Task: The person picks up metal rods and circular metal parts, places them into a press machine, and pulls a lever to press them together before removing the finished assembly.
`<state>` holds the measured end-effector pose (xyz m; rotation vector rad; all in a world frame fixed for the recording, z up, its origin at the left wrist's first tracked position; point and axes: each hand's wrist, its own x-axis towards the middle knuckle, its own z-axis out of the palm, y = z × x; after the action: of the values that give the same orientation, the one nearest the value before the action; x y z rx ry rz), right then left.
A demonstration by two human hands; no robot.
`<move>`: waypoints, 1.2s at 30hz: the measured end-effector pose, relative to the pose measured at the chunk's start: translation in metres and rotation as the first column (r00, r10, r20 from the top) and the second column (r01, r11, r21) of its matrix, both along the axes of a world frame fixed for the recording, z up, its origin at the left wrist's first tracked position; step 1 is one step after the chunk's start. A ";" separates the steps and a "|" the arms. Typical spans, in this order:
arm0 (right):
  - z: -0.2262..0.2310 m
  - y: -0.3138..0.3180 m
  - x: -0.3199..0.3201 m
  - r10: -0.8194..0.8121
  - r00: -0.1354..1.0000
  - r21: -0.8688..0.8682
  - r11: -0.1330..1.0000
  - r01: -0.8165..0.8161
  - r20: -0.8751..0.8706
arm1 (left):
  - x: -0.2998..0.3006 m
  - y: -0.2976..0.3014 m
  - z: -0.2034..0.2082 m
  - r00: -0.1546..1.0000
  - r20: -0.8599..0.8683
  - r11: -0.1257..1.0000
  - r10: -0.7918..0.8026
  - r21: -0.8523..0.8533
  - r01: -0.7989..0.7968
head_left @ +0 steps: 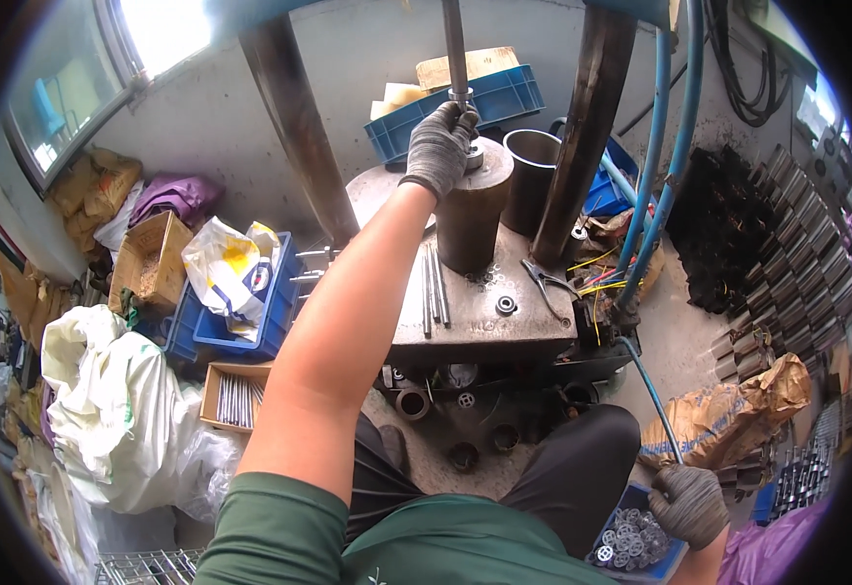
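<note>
My left hand [439,149], in a grey glove, is closed at the lower end of an upright steel rod [455,44], just below its collar. What the fingers hold there is mostly hidden by the glove. Beneath them, a round metal part [475,156] sits on top of a thick steel cylinder [472,224], which stands on a metal press table [533,327]. At the lower right my right hand [691,505], also gloved, is wrapped round the end of a blue lever [652,395].
On the table lie thin steel rods [433,288], a bearing [506,305] and pliers [544,285]. Dark posts [299,127] flank the cylinder. A bin of small wheel-shaped parts [631,538] is beside my right hand. Blue crates [275,322] and a white sack [104,400] stand left.
</note>
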<state>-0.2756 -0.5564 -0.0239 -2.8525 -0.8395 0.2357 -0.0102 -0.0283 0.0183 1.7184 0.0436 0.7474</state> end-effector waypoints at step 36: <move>0.032 0.021 0.017 -0.117 0.907 0.204 0.978 0.035 0.405 | 0.000 0.008 -0.002 0.996 -0.085 0.993 0.003 0.120 0.007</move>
<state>-0.2586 -0.5352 0.0080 -2.7770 -0.7625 -0.4586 -0.0102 -0.0200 0.0167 1.8648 0.0562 0.6866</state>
